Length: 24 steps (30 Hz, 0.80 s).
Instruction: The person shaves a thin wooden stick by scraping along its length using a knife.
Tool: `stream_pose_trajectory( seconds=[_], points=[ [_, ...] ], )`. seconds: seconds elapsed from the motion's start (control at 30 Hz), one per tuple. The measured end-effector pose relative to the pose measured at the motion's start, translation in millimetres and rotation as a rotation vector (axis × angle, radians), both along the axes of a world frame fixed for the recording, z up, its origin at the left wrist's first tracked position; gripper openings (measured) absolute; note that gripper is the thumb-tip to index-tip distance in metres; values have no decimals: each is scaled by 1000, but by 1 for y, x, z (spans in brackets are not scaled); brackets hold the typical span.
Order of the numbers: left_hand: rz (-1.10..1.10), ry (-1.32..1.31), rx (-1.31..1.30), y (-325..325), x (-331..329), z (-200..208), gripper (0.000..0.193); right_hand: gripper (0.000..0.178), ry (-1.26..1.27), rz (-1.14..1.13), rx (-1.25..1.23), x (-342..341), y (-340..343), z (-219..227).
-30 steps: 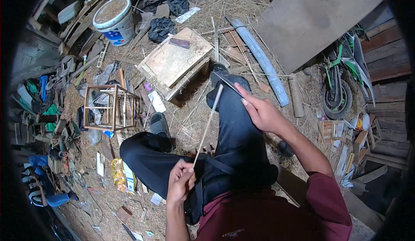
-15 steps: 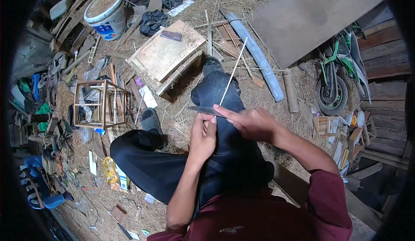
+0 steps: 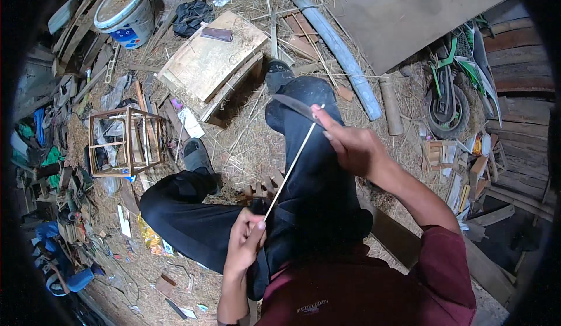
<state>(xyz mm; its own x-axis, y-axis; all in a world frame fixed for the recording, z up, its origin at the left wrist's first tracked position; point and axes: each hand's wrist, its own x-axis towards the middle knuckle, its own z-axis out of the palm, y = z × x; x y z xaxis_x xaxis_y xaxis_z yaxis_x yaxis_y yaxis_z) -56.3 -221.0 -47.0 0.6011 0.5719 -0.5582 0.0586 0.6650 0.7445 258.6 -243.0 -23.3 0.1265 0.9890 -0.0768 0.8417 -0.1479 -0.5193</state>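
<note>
A thin pale wooden stick (image 3: 291, 171) runs diagonally above my dark-trousered right leg (image 3: 312, 197). Its near end is pinched between the thumb and fingers of my left hand (image 3: 245, 241), low by my lap. My right hand (image 3: 353, 147) grips a knife above the right knee; the handle is hidden in the fist. The grey blade (image 3: 293, 105) points up and left, across the stick close to its far end. My right thumb lies along the blade beside the stick, and that far end shows just past it.
Ahead stands a low wooden box (image 3: 210, 63) with a dark block (image 3: 217, 34) on top. A small wooden frame (image 3: 127, 142) and a white bucket (image 3: 124, 13) are at left. A grey-blue pole (image 3: 339, 57), a large board (image 3: 409, 16) and a motorbike wheel (image 3: 449, 112) lie right.
My left hand has drawn back toward my lap with the stick, away from the right hand. The right hand with the knife has moved slightly forward and right, now at the stick's far end.
</note>
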Motion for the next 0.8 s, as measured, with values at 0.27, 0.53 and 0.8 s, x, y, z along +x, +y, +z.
stream_pose_trajectory(
  seconds=[0.27, 0.53, 0.8],
  points=[
    [-34, 30, 93, 41, 60, 18, 5, 50, 141, -227, 75, 6, 13, 11],
    [39, 5, 118, 74, 120, 10, 8, 54, -13, 193, -134, -13, 23, 12],
    [41, 1, 119, 27, 79, 4, 4, 52, -169, 74, -26, -9, 15, -3]
  ],
)
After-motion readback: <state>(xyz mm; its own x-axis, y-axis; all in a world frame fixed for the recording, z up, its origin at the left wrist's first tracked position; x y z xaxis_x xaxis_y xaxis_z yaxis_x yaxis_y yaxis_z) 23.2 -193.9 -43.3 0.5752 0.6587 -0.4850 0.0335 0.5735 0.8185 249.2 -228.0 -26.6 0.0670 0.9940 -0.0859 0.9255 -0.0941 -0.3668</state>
